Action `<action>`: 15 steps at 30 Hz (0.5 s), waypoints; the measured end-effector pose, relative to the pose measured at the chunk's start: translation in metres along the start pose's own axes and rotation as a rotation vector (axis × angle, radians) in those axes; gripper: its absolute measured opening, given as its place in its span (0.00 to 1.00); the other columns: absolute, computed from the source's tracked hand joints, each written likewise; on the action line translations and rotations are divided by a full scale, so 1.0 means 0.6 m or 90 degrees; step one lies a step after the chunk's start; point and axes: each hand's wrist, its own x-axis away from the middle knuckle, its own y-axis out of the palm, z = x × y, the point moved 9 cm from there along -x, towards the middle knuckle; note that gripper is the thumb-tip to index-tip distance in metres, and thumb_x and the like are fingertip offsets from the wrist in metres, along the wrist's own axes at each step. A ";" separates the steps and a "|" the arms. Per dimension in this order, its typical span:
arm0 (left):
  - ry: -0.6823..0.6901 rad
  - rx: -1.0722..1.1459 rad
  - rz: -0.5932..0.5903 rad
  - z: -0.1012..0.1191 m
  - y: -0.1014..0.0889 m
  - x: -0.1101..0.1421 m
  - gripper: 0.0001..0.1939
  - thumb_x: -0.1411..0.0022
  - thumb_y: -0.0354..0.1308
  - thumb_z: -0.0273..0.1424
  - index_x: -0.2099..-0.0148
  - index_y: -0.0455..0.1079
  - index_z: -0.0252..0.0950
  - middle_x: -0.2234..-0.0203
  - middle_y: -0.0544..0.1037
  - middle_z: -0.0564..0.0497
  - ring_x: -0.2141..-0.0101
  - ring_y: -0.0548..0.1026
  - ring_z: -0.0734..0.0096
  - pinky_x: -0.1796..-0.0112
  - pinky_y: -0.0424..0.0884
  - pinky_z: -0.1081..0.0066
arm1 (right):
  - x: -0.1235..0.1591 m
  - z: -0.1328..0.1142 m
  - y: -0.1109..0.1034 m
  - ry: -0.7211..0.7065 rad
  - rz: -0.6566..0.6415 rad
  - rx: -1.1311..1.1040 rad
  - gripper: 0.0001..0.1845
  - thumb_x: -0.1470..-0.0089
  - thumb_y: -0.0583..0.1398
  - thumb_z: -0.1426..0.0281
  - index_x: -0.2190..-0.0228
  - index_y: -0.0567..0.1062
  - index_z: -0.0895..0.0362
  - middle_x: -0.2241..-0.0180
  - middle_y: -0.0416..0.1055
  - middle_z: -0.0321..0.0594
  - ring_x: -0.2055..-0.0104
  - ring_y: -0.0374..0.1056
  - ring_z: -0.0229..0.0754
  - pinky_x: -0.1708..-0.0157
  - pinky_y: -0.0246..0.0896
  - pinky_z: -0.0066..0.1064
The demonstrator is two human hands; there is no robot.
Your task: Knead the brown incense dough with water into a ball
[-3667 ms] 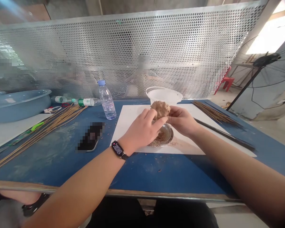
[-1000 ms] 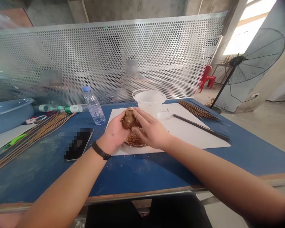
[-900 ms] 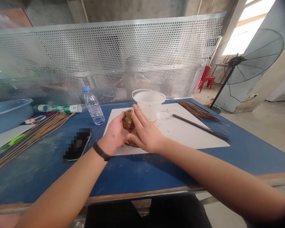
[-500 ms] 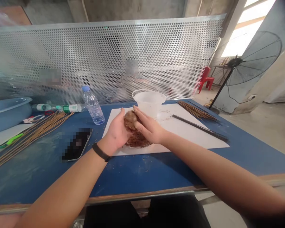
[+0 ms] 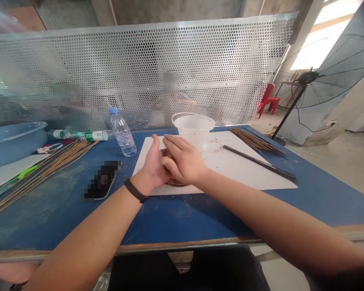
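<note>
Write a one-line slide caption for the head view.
Left hand and right hand meet over a dish of brown bits, a white bucket behind them.

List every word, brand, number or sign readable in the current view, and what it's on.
No text reads with certainty.
Upright bottle: lettering on the label, too blurred to read.
Lying bottles: labels too small to read.
Phone: pixelated screen, nothing readable.
</note>
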 end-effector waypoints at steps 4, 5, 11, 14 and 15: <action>-0.049 0.060 -0.042 -0.012 0.026 0.008 0.41 0.40 0.38 0.69 0.68 0.71 0.38 0.77 0.73 0.46 0.68 0.76 0.59 0.63 0.74 0.61 | 0.004 0.054 -0.007 0.089 0.045 -0.057 0.30 0.28 0.38 0.57 0.59 0.75 0.56 0.58 0.76 0.50 0.53 0.72 0.49 0.49 0.67 0.43; -0.044 0.077 -0.036 -0.011 0.028 0.008 0.40 0.38 0.38 0.68 0.68 0.71 0.37 0.77 0.73 0.47 0.71 0.75 0.62 0.65 0.73 0.63 | 0.004 0.061 -0.008 0.096 0.049 -0.068 0.30 0.28 0.38 0.57 0.60 0.75 0.55 0.59 0.76 0.48 0.54 0.72 0.48 0.50 0.68 0.43; -0.074 0.109 0.081 -0.013 -0.013 -0.003 0.34 0.30 0.39 0.58 0.75 0.64 0.37 0.85 0.68 0.50 0.82 0.70 0.70 0.77 0.66 0.69 | 0.010 0.023 -0.009 0.001 0.033 -0.058 0.20 0.30 0.48 0.60 0.53 0.73 0.59 0.52 0.74 0.53 0.48 0.69 0.51 0.46 0.66 0.45; -0.074 0.082 0.140 -0.007 -0.043 -0.006 0.36 0.32 0.37 0.61 0.73 0.67 0.37 0.84 0.71 0.48 0.78 0.75 0.62 0.74 0.70 0.66 | 0.013 -0.008 -0.014 -0.038 0.019 -0.056 0.19 0.31 0.49 0.62 0.51 0.72 0.61 0.50 0.72 0.55 0.46 0.67 0.52 0.44 0.65 0.46; -0.064 0.077 0.161 -0.003 -0.052 -0.007 0.37 0.32 0.37 0.61 0.72 0.68 0.37 0.84 0.71 0.48 0.77 0.77 0.59 0.73 0.71 0.65 | 0.013 -0.015 -0.016 -0.041 0.021 -0.050 0.19 0.31 0.49 0.63 0.51 0.72 0.61 0.51 0.72 0.55 0.48 0.67 0.52 0.45 0.65 0.47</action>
